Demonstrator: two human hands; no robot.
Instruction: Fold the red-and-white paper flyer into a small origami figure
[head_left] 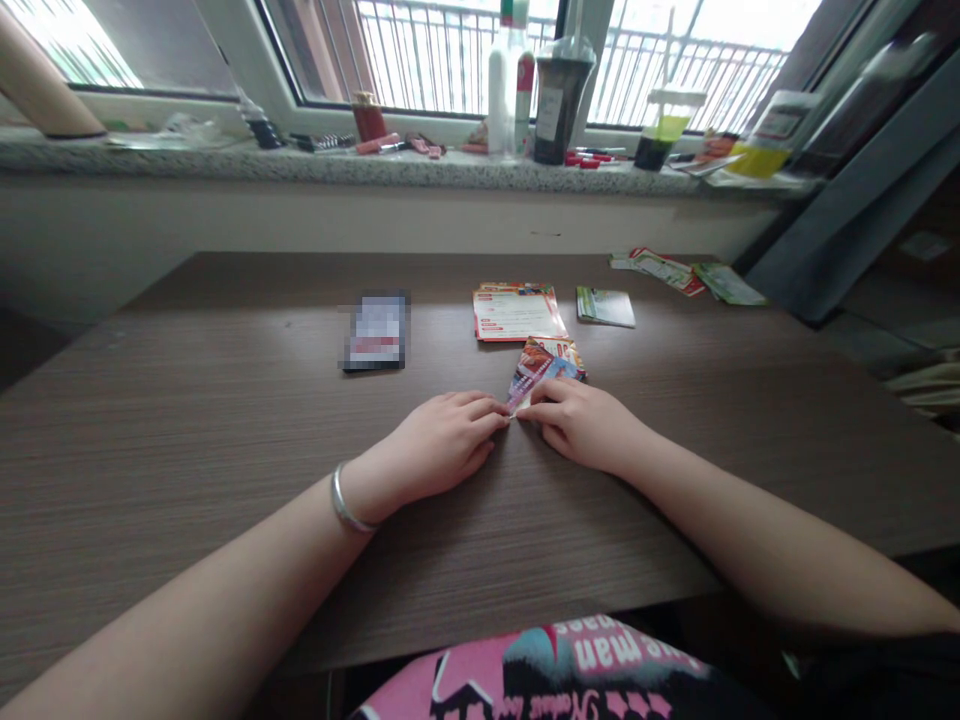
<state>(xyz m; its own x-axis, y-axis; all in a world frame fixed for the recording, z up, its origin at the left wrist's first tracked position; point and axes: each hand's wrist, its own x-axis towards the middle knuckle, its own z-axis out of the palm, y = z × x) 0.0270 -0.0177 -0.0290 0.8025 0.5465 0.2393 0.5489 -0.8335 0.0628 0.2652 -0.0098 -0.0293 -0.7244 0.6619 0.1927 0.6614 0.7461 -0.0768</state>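
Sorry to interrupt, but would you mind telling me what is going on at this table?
A person seated at a brown wooden table is working a small colourful printed paper with both bare hands. The left hand and right hand meet at its near pointed corner, pressing it against the tabletop. More leaflets lie further back, and bottles and cups stand on the windowsill.

Dark wood table, folded leaflet, flyer stack, green cards, blurred card
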